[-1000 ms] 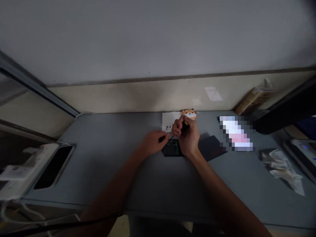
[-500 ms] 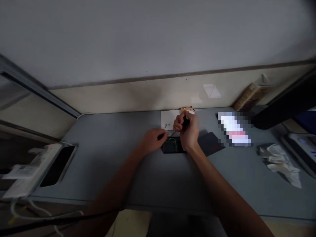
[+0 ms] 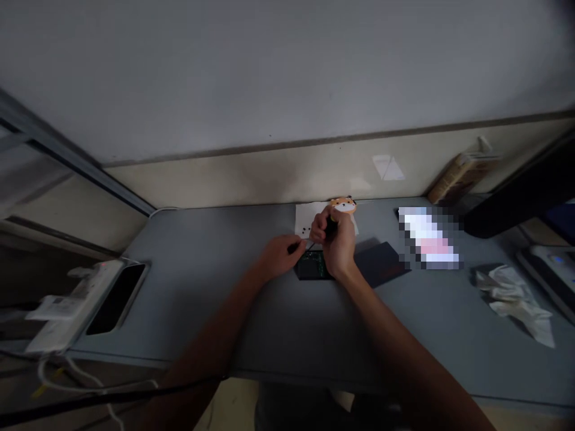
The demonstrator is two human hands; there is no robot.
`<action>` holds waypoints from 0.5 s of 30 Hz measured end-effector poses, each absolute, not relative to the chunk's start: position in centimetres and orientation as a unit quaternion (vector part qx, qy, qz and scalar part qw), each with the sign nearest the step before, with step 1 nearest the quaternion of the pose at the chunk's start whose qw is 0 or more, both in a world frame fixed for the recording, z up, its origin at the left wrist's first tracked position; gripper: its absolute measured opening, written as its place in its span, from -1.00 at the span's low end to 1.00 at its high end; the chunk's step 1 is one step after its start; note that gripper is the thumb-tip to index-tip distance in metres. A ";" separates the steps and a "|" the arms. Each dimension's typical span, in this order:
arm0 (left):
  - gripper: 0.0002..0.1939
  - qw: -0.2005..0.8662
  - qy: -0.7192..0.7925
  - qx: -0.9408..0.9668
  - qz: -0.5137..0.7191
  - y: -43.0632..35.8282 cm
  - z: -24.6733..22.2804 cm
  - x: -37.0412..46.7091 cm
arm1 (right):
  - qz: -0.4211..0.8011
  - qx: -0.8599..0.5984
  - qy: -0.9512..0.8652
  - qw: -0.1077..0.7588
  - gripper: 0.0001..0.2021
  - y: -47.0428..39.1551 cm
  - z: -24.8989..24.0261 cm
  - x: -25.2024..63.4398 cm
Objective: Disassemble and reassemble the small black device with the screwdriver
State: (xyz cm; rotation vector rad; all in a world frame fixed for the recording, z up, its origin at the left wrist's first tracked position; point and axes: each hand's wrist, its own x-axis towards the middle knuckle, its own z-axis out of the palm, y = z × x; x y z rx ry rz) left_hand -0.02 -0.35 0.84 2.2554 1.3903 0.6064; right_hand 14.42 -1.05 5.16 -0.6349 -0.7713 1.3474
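Note:
My right hand (image 3: 338,239) is closed around the dark handle of a screwdriver (image 3: 331,226), whose thin shaft slants down to the left. Its tip is near the fingers of my left hand (image 3: 282,254), which are pinched at the top left corner of an opened device with a green circuit board (image 3: 313,265). What those fingers hold, if anything, is too small to tell. Behind lies a white paper (image 3: 305,214) with several small dark pieces, beside an orange and white animal-faced item (image 3: 344,205). A dark flat panel (image 3: 380,263) rests right of the device.
On the right are a lit phone (image 3: 429,238), crumpled tissue (image 3: 514,299) and a box (image 3: 462,176) against the wall. At the left edge, a dark-screened phone (image 3: 117,298) lies beside a white power strip (image 3: 85,305) with cables.
My right hand has shifted slightly left with the screwdriver, nearer my left hand, showing more of the animal-faced item. My left hand stays at the device. The whole view has shifted slightly.

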 end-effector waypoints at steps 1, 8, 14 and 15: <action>-0.60 0.210 0.502 0.810 0.217 -0.4 0.9 0.0 | 0.594 -0.288 -0.348 0.665 -0.70 -1.1 5.1 14.4; -0.59 0.203 0.498 0.817 0.208 -0.3 1.0 0.0 | 0.579 -0.291 -0.349 0.677 -0.72 -1.2 4.9 14.4; -0.58 0.208 0.504 0.811 0.212 -0.3 1.0 0.0 | 0.559 -0.317 -0.360 0.677 -0.71 -1.1 4.8 14.2; -0.58 0.209 0.506 0.810 0.210 -0.3 1.0 0.1 | 0.554 -0.318 -0.360 0.680 -0.71 -1.2 4.8 14.2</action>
